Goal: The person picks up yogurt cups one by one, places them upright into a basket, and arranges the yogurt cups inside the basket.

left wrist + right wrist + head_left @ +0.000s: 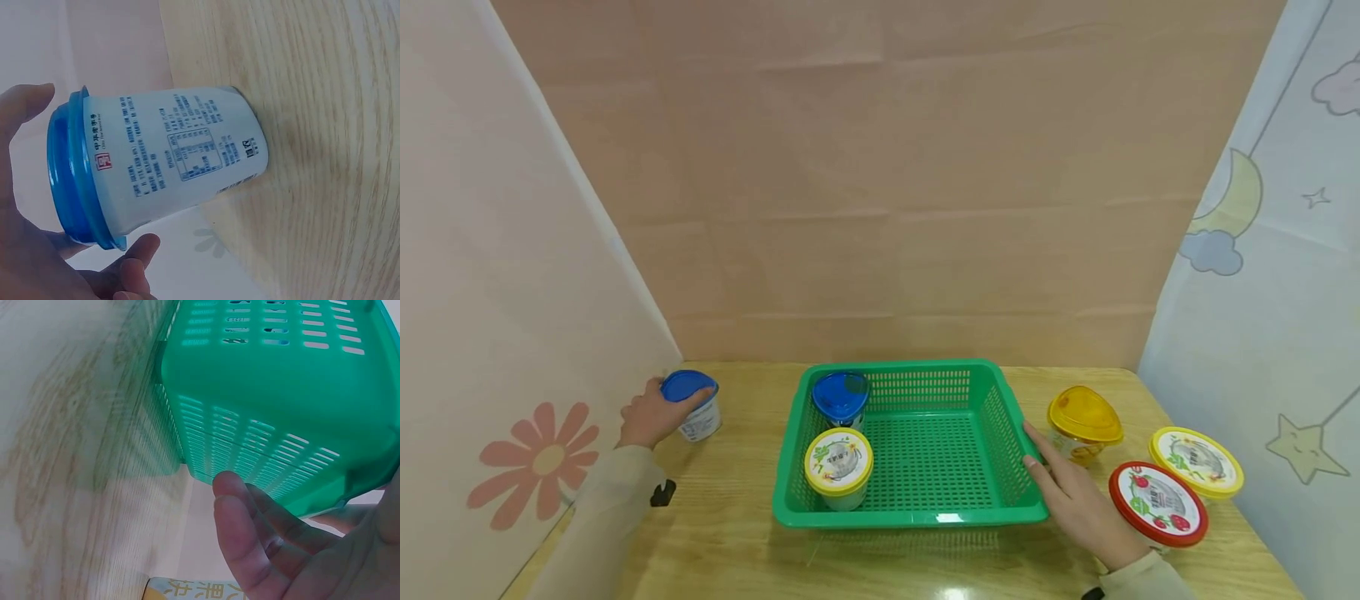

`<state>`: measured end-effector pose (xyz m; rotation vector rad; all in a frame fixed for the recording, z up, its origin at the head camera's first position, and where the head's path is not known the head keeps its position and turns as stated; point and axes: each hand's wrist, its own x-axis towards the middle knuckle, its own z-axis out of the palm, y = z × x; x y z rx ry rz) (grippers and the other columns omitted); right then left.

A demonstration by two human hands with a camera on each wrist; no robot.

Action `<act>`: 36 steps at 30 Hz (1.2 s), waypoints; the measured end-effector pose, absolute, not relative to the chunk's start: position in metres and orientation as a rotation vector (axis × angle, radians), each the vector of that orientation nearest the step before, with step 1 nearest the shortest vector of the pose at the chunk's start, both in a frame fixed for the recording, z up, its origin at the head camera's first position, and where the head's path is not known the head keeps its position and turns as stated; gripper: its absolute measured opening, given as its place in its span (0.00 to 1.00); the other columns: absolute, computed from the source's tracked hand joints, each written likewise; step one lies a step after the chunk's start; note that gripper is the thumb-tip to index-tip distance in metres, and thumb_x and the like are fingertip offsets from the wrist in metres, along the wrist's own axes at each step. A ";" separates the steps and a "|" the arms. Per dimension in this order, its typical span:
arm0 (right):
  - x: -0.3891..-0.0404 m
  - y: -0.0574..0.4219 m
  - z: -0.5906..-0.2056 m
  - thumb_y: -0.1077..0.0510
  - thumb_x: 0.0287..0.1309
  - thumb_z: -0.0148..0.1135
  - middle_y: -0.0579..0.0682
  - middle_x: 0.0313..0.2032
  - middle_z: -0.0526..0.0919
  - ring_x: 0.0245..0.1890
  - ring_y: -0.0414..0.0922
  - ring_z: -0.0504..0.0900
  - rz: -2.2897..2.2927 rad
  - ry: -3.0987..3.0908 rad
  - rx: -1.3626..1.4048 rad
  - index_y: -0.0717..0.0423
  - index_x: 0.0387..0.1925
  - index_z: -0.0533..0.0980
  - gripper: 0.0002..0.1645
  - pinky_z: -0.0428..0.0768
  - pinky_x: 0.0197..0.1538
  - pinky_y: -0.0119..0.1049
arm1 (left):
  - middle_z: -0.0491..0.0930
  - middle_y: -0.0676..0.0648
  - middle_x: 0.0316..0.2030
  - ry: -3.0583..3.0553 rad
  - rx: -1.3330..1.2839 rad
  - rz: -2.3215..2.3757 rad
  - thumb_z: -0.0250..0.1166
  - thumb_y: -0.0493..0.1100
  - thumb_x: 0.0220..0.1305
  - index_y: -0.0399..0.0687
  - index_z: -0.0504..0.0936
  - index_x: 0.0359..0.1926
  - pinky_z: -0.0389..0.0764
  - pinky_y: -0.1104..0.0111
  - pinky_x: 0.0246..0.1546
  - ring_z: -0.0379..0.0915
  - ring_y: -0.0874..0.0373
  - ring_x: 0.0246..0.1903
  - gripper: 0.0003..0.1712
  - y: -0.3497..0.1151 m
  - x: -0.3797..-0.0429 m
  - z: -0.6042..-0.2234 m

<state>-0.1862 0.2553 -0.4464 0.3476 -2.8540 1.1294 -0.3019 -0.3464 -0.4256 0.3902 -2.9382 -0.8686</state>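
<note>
On the left of the table stands a white tub with a blue lid [688, 385], its side covered in printed text. My left hand [653, 414] is spread around the lid, thumb on the near side. In the left wrist view, a gap shows between the thumb and the lid of the tub [169, 147]. A green slotted basket [910, 520] sits in the middle. Its left end holds a blue-lidded tub [841, 395] and a round yellow-rimmed tub [838, 460]. My right hand [1078, 504] lies along the basket's right side, fingers fairly straight; contact is unclear.
Right of the basket stand a tub with an amber-yellow lid [1086, 414], a red-rimmed tub [1159, 504] and another yellow-rimmed tub [1197, 461]. The wooden table [730, 517] is bounded by a brown backdrop [895, 183] and patterned side panels [1277, 317].
</note>
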 end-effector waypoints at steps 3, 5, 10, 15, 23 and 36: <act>-0.187 0.255 -0.448 0.41 0.80 0.37 0.66 0.73 0.59 0.68 0.69 0.64 1.125 -2.847 0.351 0.50 0.79 0.49 0.36 0.66 0.61 0.70 | 0.53 0.14 0.65 -2.934 0.387 -0.884 0.59 0.78 0.57 0.29 0.41 0.76 0.65 0.28 0.50 0.49 0.15 0.61 0.70 -0.348 -0.302 -0.428; -0.187 0.255 -0.448 0.41 0.79 0.37 0.66 0.73 0.59 0.68 0.69 0.64 1.129 -2.848 0.353 0.50 0.79 0.49 0.36 0.66 0.61 0.70 | 0.52 0.14 0.65 -2.930 0.403 -0.908 0.58 0.78 0.57 0.30 0.41 0.76 0.65 0.27 0.50 0.48 0.15 0.61 0.70 -0.349 -0.302 -0.430; -0.187 0.255 -0.447 0.40 0.79 0.36 0.65 0.74 0.58 0.69 0.69 0.62 1.141 -2.858 0.351 0.48 0.80 0.48 0.36 0.65 0.61 0.71 | 0.53 0.15 0.65 -2.919 0.439 -0.955 0.58 0.77 0.59 0.30 0.40 0.76 0.65 0.27 0.51 0.48 0.15 0.62 0.68 -0.351 -0.302 -0.430; -0.186 0.255 -0.447 0.40 0.79 0.36 0.65 0.74 0.58 0.69 0.69 0.63 1.139 -2.860 0.348 0.48 0.80 0.49 0.36 0.65 0.61 0.71 | 0.53 0.15 0.66 -2.897 0.463 -0.985 0.59 0.75 0.60 0.30 0.40 0.76 0.65 0.28 0.53 0.48 0.15 0.63 0.67 -0.349 -0.300 -0.428; -0.186 0.254 -0.447 0.40 0.79 0.36 0.65 0.74 0.58 0.68 0.69 0.64 1.136 -2.866 0.337 0.47 0.80 0.48 0.36 0.66 0.61 0.70 | 0.51 0.17 0.67 -2.861 0.507 -1.059 0.59 0.75 0.60 0.32 0.38 0.77 0.66 0.30 0.56 0.49 0.17 0.64 0.67 -0.347 -0.295 -0.426; -0.186 0.254 -0.445 0.41 0.79 0.37 0.65 0.74 0.58 0.68 0.69 0.64 1.136 -2.869 0.331 0.49 0.80 0.49 0.36 0.66 0.61 0.70 | 0.54 0.17 0.66 -2.873 0.419 -1.045 0.60 0.75 0.60 0.29 0.40 0.76 0.70 0.33 0.55 0.55 0.20 0.63 0.68 -0.336 -0.297 -0.418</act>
